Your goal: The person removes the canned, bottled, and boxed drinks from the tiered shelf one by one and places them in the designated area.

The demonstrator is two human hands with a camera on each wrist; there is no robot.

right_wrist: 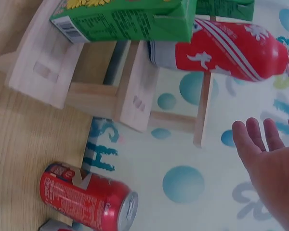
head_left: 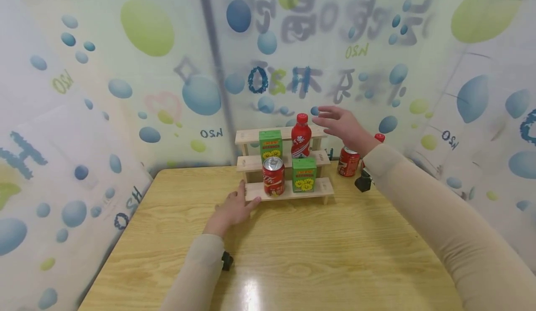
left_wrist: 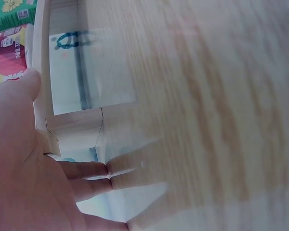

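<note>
A three-tier wooden shelf [head_left: 259, 195] stands at the back of the table. My left hand [head_left: 232, 209] is at its lower left corner, with the thumb against the bottom board's front edge; in the left wrist view, the other fingers [left_wrist: 89, 188] reach straight down to the tabletop. On the bottom tier are a red soda can [head_left: 273, 177] and a green drink carton [head_left: 304, 175]. The middle tier carries a red bottle [head_left: 300, 136] and another green carton [head_left: 270, 144]. My right hand [head_left: 340, 124], holding nothing, hovers right of the bottle with fingers extended.
Right of the shelf, another red can [head_left: 348, 162] stands on the wooden table [head_left: 301, 250]. Behind the right forearm, a red bottle cap [head_left: 379, 137] shows, mostly hidden below it. A patterned curtain [head_left: 268, 41] hangs close behind the table.
</note>
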